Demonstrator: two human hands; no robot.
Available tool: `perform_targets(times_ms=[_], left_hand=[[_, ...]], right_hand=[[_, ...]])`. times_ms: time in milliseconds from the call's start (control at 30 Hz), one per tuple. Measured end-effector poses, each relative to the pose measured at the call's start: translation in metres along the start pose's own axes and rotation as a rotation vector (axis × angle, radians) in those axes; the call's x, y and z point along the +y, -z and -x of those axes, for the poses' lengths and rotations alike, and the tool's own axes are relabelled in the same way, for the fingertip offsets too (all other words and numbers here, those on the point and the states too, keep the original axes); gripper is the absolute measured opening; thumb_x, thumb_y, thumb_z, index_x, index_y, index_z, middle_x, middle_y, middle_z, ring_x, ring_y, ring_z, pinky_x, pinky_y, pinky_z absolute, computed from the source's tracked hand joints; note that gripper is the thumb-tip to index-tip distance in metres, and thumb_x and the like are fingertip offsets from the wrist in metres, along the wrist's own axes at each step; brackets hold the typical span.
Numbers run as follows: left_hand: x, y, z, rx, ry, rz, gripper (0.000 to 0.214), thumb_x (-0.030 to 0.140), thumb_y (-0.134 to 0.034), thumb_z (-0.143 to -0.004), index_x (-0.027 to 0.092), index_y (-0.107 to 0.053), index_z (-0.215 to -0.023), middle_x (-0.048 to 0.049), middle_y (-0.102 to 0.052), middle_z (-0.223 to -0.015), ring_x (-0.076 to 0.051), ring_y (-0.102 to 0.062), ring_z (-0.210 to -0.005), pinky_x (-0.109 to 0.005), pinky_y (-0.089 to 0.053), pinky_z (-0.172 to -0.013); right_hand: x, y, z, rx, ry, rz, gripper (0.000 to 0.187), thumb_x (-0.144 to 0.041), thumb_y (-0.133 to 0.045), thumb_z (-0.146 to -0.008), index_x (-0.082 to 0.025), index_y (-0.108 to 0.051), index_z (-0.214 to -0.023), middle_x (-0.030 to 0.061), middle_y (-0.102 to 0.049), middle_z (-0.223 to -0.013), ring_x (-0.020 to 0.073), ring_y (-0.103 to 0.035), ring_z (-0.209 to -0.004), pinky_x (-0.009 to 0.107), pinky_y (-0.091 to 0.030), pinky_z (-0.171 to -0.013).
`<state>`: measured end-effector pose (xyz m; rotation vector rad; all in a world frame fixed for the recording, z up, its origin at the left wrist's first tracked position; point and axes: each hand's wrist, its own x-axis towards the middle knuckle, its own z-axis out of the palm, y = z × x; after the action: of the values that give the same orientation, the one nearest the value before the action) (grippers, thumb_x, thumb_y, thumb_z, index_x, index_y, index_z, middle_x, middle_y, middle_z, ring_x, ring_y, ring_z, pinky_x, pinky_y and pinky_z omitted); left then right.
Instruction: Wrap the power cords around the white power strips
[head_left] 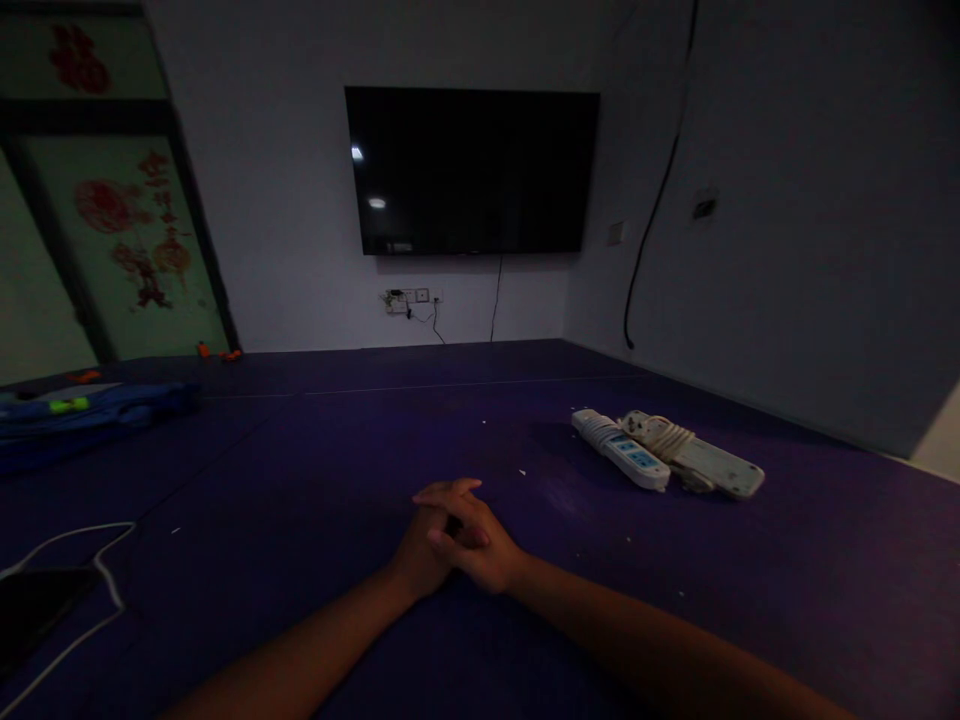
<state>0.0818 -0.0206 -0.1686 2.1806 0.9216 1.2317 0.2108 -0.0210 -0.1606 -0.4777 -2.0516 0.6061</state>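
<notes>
My left hand [421, 552] and my right hand [491, 548] are clasped together low in the middle of the view, over a dark purple mat [300, 470]. The right hand's fingers lie across the left hand, which hides most of the left fingers. No object shows in either hand. To the right of the hands lie two power strips: a white one with blue socket panels [634, 458], and a longer off-white one [720, 466] beside it. Each has its cord wound around it.
At left, a phone-like dark slab [37, 605] lies by a white cable [112, 580]. Blue cloth [127, 405] and small orange pieces [231, 355] are farther back. A television [476, 175] hangs above wall sockets [420, 296]; a black cable [652, 220] dangles at right.
</notes>
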Motion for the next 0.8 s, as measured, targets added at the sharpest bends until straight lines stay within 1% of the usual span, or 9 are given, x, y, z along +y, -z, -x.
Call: perform_targets(times_ms=[133, 233, 333, 467, 667, 800], left_hand=[[0.0025, 0.0007, 0.0006, -0.015, 0.007, 0.040, 0.058, 0.054, -0.055, -0.078, 0.023, -0.047, -0.127, -0.0105, -0.057, -0.116, -0.026, -0.055, -0.106, -0.046, -0.046, -0.091], [0.0045, 0.0014, 0.0006, -0.024, 0.024, 0.042, 0.057, 0.052, -0.056, -0.077, 0.024, -0.048, -0.126, -0.0100, -0.058, -0.116, -0.026, -0.054, -0.107, -0.046, -0.045, -0.093], [0.0047, 0.0015, 0.0000, -0.019, 0.033, 0.026, 0.056, 0.052, -0.057, -0.077, 0.024, -0.049, -0.126, -0.0091, -0.059, -0.113, -0.026, -0.055, -0.106, -0.045, -0.044, -0.094], [0.0028, 0.0007, -0.0013, -0.021, 0.050, -0.019, 0.053, 0.049, -0.058, -0.077, 0.024, -0.051, -0.123, -0.0084, -0.060, -0.111, -0.025, -0.055, -0.104, -0.045, -0.044, -0.093], [0.0047, 0.0011, -0.0010, -0.022, 0.024, 0.039, 0.058, 0.053, -0.057, -0.076, 0.023, -0.049, -0.125, -0.0090, -0.060, -0.113, -0.025, -0.055, -0.105, -0.045, -0.044, -0.094], [0.0045, 0.0008, -0.0005, -0.015, 0.025, 0.013, 0.057, 0.054, -0.058, -0.076, 0.023, -0.051, -0.123, -0.0089, -0.060, -0.111, -0.026, -0.055, -0.104, -0.046, -0.044, -0.093]], right_hand=[[-0.0004, 0.0005, 0.0006, -0.010, 0.000, 0.042, 0.041, -0.037, -0.053, -0.086, -0.023, -0.053, -0.124, 0.0095, -0.058, -0.121, 0.0228, -0.052, -0.114, 0.044, -0.041, -0.098], [-0.0010, 0.0004, 0.0007, -0.007, 0.001, 0.032, 0.041, -0.038, -0.053, -0.086, -0.023, -0.053, -0.123, 0.0096, -0.058, -0.120, 0.0229, -0.053, -0.113, 0.044, -0.041, -0.097], [-0.0023, 0.0003, 0.0005, 0.002, -0.009, 0.017, 0.038, -0.038, -0.050, -0.087, -0.023, -0.054, -0.122, 0.0092, -0.059, -0.120, 0.0229, -0.054, -0.112, 0.045, -0.041, -0.096], [-0.0045, 0.0004, -0.0001, 0.006, 0.015, -0.012, 0.036, -0.038, -0.049, -0.089, -0.023, -0.055, -0.121, 0.0090, -0.060, -0.118, 0.0222, -0.054, -0.112, 0.044, -0.041, -0.098], [-0.0060, -0.0004, -0.0011, 0.030, 0.032, 0.005, 0.036, -0.039, -0.050, -0.088, -0.022, -0.055, -0.120, 0.0094, -0.061, -0.116, 0.0221, -0.054, -0.111, 0.044, -0.041, -0.097], [-0.0052, 0.0000, -0.0009, 0.015, 0.030, -0.013, 0.036, -0.040, -0.048, -0.089, -0.023, -0.056, -0.119, 0.0089, -0.061, -0.116, 0.0221, -0.055, -0.111, 0.045, -0.042, -0.096]])
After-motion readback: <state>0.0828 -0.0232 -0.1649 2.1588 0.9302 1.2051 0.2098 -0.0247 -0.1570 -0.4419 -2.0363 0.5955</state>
